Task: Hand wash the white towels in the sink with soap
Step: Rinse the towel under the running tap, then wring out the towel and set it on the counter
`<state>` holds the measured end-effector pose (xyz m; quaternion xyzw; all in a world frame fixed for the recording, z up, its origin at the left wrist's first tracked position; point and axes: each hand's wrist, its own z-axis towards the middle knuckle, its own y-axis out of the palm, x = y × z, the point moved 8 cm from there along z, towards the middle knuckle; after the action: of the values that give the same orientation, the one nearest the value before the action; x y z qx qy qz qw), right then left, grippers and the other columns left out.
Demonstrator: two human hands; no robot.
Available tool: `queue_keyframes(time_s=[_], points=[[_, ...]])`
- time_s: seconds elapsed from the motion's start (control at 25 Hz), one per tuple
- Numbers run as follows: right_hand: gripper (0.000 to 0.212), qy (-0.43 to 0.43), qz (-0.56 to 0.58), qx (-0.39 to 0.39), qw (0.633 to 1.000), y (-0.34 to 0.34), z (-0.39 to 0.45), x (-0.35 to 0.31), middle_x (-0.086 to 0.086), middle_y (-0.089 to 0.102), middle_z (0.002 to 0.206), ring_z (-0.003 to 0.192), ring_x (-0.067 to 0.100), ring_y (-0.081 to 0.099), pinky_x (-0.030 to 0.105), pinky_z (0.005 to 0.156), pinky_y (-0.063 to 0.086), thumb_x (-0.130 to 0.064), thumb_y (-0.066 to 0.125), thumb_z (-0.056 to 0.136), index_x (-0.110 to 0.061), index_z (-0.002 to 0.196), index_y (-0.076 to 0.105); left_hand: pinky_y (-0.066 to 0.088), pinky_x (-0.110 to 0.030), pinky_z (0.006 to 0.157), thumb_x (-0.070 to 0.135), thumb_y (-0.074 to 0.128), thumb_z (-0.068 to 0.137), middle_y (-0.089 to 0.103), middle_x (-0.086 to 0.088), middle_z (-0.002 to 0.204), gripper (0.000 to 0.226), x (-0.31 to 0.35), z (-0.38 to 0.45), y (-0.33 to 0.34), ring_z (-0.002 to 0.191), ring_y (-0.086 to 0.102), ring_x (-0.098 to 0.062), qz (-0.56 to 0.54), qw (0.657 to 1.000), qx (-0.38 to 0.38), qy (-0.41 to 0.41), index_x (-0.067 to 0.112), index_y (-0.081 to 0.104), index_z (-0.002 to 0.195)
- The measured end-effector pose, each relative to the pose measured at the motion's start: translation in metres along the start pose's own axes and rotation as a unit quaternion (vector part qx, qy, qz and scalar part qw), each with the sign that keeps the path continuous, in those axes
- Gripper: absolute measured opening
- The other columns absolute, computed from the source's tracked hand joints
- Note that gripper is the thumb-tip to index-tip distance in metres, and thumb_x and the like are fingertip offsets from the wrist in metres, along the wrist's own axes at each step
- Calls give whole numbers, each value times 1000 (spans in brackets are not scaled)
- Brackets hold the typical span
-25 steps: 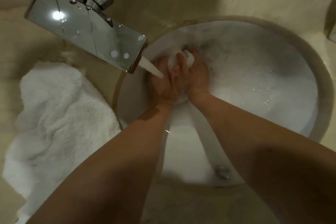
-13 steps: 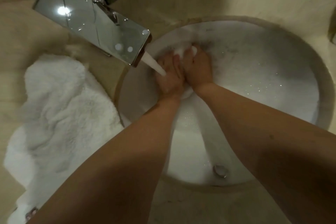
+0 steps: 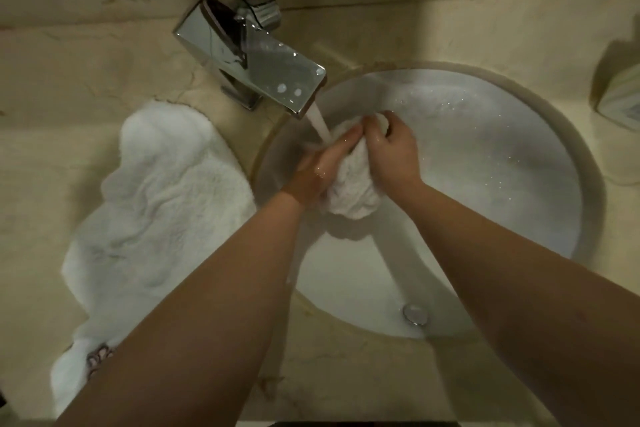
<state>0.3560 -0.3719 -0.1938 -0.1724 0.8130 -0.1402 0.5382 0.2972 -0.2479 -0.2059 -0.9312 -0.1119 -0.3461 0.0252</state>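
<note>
A small wet white towel (image 3: 351, 184) is bunched between my hands over the round white sink (image 3: 502, 163). My left hand (image 3: 320, 163) holds its left side, with the tap's stream falling on the fingers. My right hand (image 3: 391, 149) grips the towel's right side, fingers curled over its top end. The towel's lower end hangs out below both palms. Water runs from the chrome faucet (image 3: 256, 62) at the sink's back left.
A large fluffy white towel (image 3: 156, 204) lies on the beige counter left of the sink. The drain plug (image 3: 415, 314) sits at the basin's near side. A pale object (image 3: 620, 100) stands at the right edge of the counter.
The view has shifted, so the sink sits more centred. My hands have drawn apart a little and more of the towel now shows between and below them.
</note>
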Motion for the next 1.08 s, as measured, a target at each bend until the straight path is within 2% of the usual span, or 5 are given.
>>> queue_keyframes(time_s=[0.16, 0.44, 0.64, 0.84, 1.08], points=[[36, -15, 70, -20, 997, 3, -6, -24, -14, 61, 103, 100, 7, 62, 20, 84, 50, -49, 62, 91, -27, 116, 48, 48, -39, 105, 76, 73, 65, 71, 5, 114, 79, 18, -13, -27, 109, 67, -14, 10, 994, 96, 59, 18, 69, 118], [48, 56, 165, -53, 983, 10, -34, -36, -8, 67, 110, 97, 0, 64, 13, 74, 49, -55, 51, 96, -17, 125, 57, 38, -31, 106, 65, 46, 94, 57, 3, 136, 63, 23, -47, -32, 125, 52, -17, -9, 981, 186, 61, 26, 48, 143], [22, 39, 187, -38, 981, 13, -39, -49, -5, 68, 91, 80, 5, 64, 19, 72, 50, -37, 51, 101, -21, 101, 64, 49, -46, 103, 85, 55, 67, 73, 4, 113, 73, 12, -40, -39, 109, 68, -19, -98, 986, 123, 50, 32, 71, 115], [22, 29, 162, -97, 982, 22, -38, -66, -8, 69, 95, 81, -5, 64, 9, 65, 46, -29, 42, 103, -22, 107, 63, 49, -43, 103, 91, 52, 69, 72, 7, 118, 80, 18, -43, -47, 111, 68, -14, -84, 993, 66, 42, 34, 68, 123], [25, 23, 146, -130, 980, 26, -41, -85, -6, 65, 91, 86, 7, 60, 23, 74, 45, -24, 40, 100, -24, 89, 62, 44, -41, 107, 81, 57, 69, 63, 8, 128, 84, 21, -75, -74, 118, 59, -19, -101, 967, 227, 60, 31, 55, 137]])
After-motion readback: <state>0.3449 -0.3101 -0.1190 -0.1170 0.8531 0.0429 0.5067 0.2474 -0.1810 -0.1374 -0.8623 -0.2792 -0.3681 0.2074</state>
